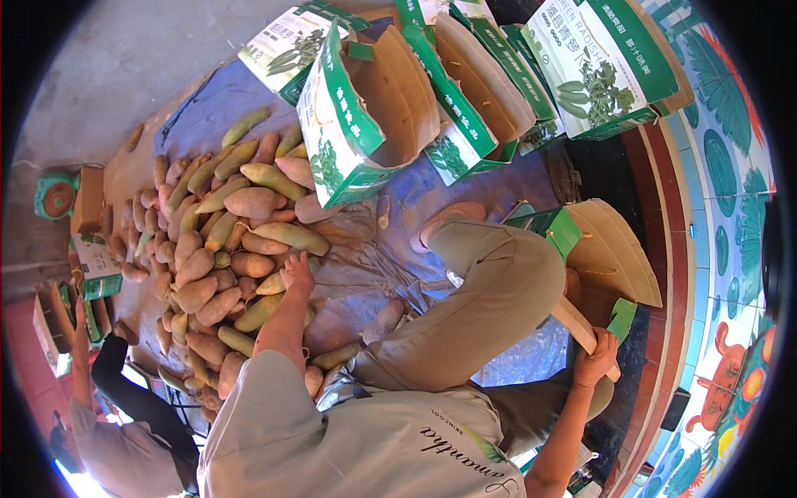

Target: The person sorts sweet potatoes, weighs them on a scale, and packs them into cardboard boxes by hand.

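Sweet potatoes point(217, 249) are heaped on the left side of a blue tarp point(465, 187) on the floor, and the left hand point(296, 274) reaches in at the pile's right edge, fingers closing on one. Right hand point(596, 361) has its grip clamped on a flap of the open cardboard box point(610, 253) at the tarp's right edge. More green boxes point(365, 116) stand along the far edge.

The left arm stretches forward from the lower edge, its left hand point(296, 272) palm down with fingers curled low. The right arm bends out to the side, elbow low, and the right hand point(595, 358) is closed in a grip.
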A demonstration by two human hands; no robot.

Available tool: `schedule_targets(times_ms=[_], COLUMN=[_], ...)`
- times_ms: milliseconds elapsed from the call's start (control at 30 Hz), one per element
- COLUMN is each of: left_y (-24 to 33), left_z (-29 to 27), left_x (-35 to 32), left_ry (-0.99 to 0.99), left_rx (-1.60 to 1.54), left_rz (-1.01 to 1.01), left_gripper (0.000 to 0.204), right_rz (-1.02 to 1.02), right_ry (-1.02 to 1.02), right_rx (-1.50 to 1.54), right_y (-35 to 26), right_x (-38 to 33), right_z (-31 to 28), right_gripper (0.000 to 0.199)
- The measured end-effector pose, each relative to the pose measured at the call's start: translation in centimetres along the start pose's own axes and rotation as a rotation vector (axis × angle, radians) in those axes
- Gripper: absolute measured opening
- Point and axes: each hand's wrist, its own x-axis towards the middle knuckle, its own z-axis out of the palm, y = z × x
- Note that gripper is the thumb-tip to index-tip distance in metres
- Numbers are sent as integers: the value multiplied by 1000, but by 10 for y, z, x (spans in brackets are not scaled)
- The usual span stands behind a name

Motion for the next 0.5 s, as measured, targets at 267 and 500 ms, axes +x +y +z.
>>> schedule_targets(times_ms=[267,500], left_y=[-4,9], left_z=[45,22], left_x=[5,-16], left_ry=[88,-73], left_rx=[104,429], left_rz=[148,361], left_gripper=[31,36], right_rz=[7,36], right_ry=[-4,-21], right_rx=[-4,-21], right_y=[-3,-2], right_x=[4,3], right_z=[-1,-2], right_gripper=[17,16])
